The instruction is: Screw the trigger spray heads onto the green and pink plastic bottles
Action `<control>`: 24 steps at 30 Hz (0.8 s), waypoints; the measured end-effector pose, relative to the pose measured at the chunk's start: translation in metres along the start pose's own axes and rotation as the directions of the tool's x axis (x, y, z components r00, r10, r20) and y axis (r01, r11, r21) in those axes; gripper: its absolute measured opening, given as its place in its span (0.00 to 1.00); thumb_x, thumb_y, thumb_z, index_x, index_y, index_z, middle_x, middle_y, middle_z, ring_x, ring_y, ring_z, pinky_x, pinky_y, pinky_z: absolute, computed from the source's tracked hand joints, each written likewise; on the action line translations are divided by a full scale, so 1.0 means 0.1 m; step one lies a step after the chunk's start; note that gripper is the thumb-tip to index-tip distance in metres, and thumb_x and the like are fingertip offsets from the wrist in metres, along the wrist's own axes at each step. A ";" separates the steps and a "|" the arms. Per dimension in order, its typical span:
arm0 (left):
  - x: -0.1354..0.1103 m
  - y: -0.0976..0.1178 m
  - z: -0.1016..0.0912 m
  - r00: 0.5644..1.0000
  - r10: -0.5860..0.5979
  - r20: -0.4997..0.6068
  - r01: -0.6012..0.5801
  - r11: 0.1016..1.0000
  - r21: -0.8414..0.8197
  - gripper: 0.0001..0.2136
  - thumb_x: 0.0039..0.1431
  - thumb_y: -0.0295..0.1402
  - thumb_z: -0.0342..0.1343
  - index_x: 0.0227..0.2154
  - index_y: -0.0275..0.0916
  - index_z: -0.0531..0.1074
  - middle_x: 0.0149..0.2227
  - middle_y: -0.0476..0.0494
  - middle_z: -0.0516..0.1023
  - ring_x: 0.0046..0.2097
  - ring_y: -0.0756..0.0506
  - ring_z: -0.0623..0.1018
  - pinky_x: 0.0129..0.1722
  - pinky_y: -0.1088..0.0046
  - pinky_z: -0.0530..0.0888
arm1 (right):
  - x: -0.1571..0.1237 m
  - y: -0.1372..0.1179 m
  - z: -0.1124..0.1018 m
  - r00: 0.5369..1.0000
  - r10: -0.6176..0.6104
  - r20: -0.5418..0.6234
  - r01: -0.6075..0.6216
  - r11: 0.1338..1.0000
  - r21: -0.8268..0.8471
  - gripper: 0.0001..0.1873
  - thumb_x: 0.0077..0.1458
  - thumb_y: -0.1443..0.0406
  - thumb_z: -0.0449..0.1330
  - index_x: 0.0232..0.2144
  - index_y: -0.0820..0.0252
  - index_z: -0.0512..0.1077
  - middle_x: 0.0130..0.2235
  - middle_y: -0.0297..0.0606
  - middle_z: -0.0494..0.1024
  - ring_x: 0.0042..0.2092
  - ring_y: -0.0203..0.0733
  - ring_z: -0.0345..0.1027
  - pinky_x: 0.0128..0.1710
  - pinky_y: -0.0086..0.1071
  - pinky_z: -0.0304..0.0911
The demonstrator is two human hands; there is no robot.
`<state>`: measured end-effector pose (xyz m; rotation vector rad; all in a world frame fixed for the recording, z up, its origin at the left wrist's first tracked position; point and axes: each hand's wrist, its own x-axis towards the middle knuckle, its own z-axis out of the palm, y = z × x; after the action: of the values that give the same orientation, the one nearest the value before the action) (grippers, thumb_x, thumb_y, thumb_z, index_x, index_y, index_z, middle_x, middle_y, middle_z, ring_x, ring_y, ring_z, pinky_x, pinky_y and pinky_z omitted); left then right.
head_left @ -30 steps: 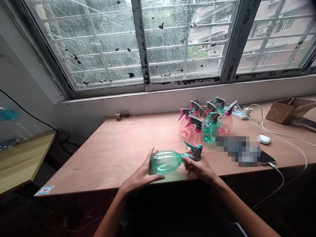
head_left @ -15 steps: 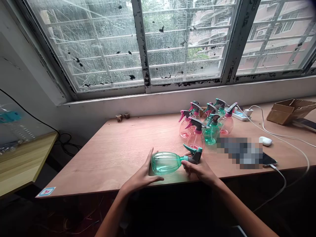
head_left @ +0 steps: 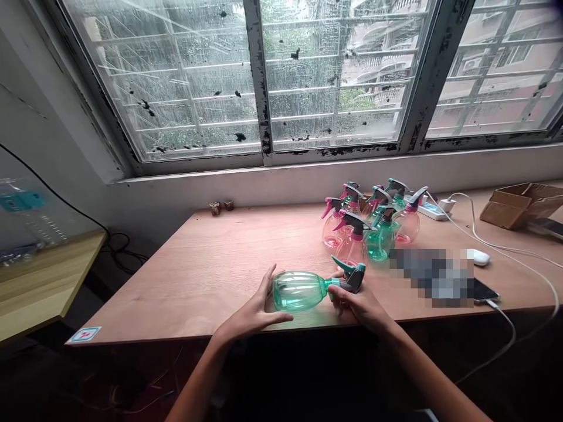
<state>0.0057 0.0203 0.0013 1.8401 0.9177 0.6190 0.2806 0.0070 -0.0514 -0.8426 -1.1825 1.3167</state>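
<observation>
A clear green spray bottle [head_left: 299,289] lies on its side near the front edge of the wooden table [head_left: 211,264], its grey and teal trigger head [head_left: 350,276] pointing right. My left hand [head_left: 252,313] cups the bottle's base, fingers spread around it. The fingers of my right hand [head_left: 358,302] are closed round the neck and trigger head. Just behind stands a cluster of several pink and green spray bottles [head_left: 372,223].
A phone [head_left: 484,291] on a white cable lies at the right, with a white mouse [head_left: 478,257], a power strip [head_left: 433,211] and a cardboard box [head_left: 519,204] beyond. Barred windows run along the back. A lower side table [head_left: 44,287] stands at the left.
Both hands and the green bottle have stayed put; only the camera view has shifted slightly.
</observation>
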 end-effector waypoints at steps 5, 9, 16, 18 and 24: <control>-0.02 0.03 0.03 1.000 -0.001 -0.024 0.003 0.998 0.061 0.56 0.51 0.42 0.69 0.71 0.50 0.32 0.73 0.37 0.44 0.72 0.30 0.49 0.68 0.44 0.50 | -0.02 -0.04 0.01 0.999 0.000 0.036 0.002 0.999 -0.044 0.19 0.52 0.53 0.70 0.37 0.57 0.69 0.24 0.30 0.74 0.21 0.36 0.65 0.22 0.30 0.60; -0.01 0.03 0.01 1.000 -0.006 -0.010 0.006 1.000 0.003 0.41 0.57 0.41 0.64 0.69 0.49 0.49 0.70 0.39 0.55 0.70 0.33 0.56 0.69 0.49 0.54 | -0.02 -0.04 0.01 0.999 -0.011 0.045 0.012 0.999 -0.035 0.18 0.54 0.54 0.69 0.38 0.57 0.69 0.23 0.29 0.74 0.20 0.35 0.65 0.22 0.30 0.59; 0.00 -0.02 0.04 0.993 0.083 -0.084 -0.086 0.996 -0.031 0.50 0.54 0.36 0.68 0.70 0.54 0.38 0.73 0.43 0.46 0.70 0.34 0.55 0.69 0.52 0.55 | -0.01 0.02 -0.02 0.999 -0.012 0.045 0.012 1.000 -0.002 0.19 0.54 0.55 0.69 0.40 0.56 0.67 0.24 0.29 0.74 0.21 0.36 0.66 0.22 0.31 0.60; -0.01 -0.05 0.03 0.996 0.066 -0.052 -0.070 0.993 -0.096 0.51 0.55 0.37 0.67 0.70 0.54 0.34 0.73 0.41 0.47 0.70 0.34 0.55 0.69 0.50 0.54 | -0.01 0.03 -0.03 0.999 -0.016 0.028 0.015 1.000 0.012 0.18 0.54 0.55 0.69 0.40 0.56 0.67 0.24 0.29 0.74 0.22 0.36 0.67 0.23 0.31 0.60; -0.01 -0.09 0.01 0.999 0.044 -0.007 -0.044 0.974 -0.220 0.42 0.60 0.39 0.63 0.70 0.49 0.43 0.72 0.39 0.48 0.70 0.32 0.56 0.68 0.50 0.59 | -0.01 0.04 -0.04 1.000 -0.019 0.004 0.019 0.999 0.050 0.18 0.55 0.57 0.69 0.40 0.55 0.66 0.25 0.28 0.75 0.22 0.36 0.67 0.22 0.30 0.61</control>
<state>0.0032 0.0213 -0.0068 1.6642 0.7782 0.7211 0.2835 0.0073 -0.0562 -0.7910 -1.1543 1.3275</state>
